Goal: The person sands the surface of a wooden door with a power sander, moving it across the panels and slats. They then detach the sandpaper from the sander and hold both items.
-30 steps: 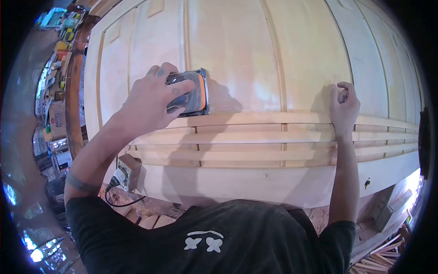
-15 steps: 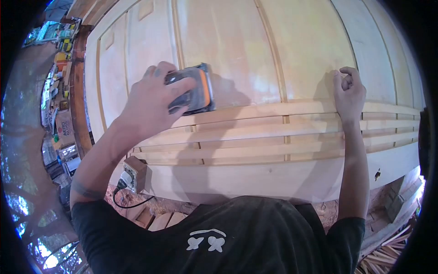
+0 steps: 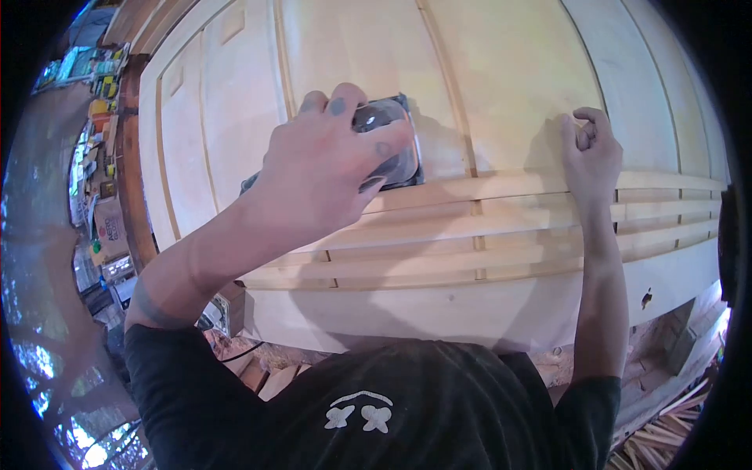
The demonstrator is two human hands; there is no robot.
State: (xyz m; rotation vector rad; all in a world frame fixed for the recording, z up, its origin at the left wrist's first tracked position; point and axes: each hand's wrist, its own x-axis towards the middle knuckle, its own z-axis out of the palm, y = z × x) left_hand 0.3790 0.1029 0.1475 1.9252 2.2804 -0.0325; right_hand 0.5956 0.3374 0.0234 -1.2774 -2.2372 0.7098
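Note:
My left hand [image 3: 333,153] is wrapped over the top of a dark electric sander [image 3: 401,160]. The sander lies flat on the pale wooden door panel [image 3: 517,94], just above the raised horizontal slats [image 3: 439,225]. Much of its body is hidden under my fingers. Over on the right, my right hand [image 3: 593,157] rests at the upper slat with its fingers curled in, and I see nothing held in it.
A power socket box [image 3: 231,307] with a plug and black cable sits by the door's near left edge. Shelves on the left carry boxes and cans, among them a brown carton [image 3: 110,223]. Thin wood strips [image 3: 666,431] are piled at the lower right.
My left hand has slid the sander to the right along the panel above the slats. My forearm now covers part of the socket box. The right hand stays almost in place.

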